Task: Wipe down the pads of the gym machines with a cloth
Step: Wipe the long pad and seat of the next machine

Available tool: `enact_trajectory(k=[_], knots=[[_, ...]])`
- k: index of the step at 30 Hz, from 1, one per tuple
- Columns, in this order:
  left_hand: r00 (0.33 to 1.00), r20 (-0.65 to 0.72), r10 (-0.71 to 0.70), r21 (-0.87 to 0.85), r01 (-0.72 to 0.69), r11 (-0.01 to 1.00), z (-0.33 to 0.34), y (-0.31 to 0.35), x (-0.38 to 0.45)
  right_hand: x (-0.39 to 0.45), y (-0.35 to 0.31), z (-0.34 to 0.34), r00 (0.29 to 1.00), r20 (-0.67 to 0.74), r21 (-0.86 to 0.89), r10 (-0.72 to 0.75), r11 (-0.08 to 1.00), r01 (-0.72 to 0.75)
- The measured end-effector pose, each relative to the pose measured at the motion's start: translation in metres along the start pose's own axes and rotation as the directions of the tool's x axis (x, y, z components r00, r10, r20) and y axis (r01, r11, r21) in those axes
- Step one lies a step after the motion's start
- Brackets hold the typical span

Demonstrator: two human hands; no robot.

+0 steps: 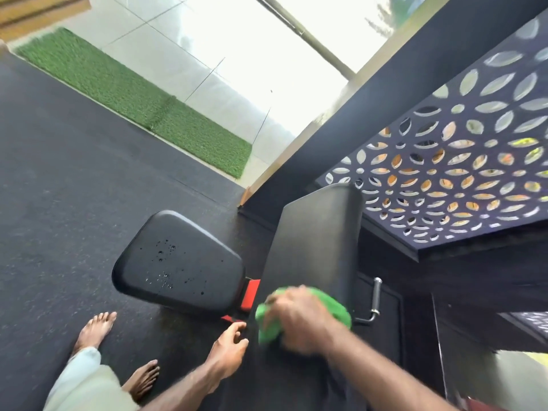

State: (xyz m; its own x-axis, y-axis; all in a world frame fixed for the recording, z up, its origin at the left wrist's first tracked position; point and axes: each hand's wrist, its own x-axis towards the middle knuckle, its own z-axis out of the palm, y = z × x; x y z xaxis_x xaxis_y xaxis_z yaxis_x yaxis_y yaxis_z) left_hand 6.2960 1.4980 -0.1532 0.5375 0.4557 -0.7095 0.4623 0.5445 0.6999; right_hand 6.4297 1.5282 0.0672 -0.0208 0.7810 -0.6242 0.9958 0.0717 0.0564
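A black bench has a long back pad (317,241) and a separate seat pad (181,262) dotted with water droplets. My right hand (299,318) grips a bunched green cloth (335,307) and presses it against the near end of the back pad; the hand is motion-blurred. My left hand (228,348) sits lower left of it, fingers curled at the left edge of the back pad, apparently holding that edge. A red frame piece (249,295) shows between the two pads.
A chrome adjustment handle (375,301) sticks out on the bench's right. A black perforated screen (462,161) stands behind. My bare feet (95,330) rest on black rubber flooring (59,188); a green turf strip (133,99) and pale tiles lie beyond.
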Motion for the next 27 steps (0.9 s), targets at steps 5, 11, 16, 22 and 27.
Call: enact_trajectory(k=[5, 11, 16, 22, 27], knots=[[1.000, 0.013, 0.005, 0.014, -0.005, 1.000, -0.003, 0.011, 0.010, 0.032, 0.049, -0.029, 0.985, -0.137, -0.039, 0.108, 0.993, -0.115], [1.000, -0.001, -0.017, -0.041, 0.017, 0.999, -0.020, 0.019, 0.023, 0.068, 0.054, -0.038, 0.942, -0.194, -0.126, 0.274, 0.945, -0.301], [0.997, 0.051, -0.053, -0.045, 0.055, 0.997, -0.026, 0.019, 0.017, 0.059, -0.002, 0.000, 0.983, 0.179, 0.017, 0.029, 0.999, -0.033], [0.984, 0.147, -0.099, -0.054, 0.108, 0.993, -0.026, 0.017, 0.012, 0.076, -0.001, 0.018, 0.988, 0.016, -0.092, 0.155, 0.984, -0.153], [0.974, 0.200, -0.104, -0.047, 0.115, 0.992, -0.027, 0.011, 0.007, 0.064, -0.023, 0.030, 0.970, 0.223, 0.037, 0.096, 0.994, -0.107]])
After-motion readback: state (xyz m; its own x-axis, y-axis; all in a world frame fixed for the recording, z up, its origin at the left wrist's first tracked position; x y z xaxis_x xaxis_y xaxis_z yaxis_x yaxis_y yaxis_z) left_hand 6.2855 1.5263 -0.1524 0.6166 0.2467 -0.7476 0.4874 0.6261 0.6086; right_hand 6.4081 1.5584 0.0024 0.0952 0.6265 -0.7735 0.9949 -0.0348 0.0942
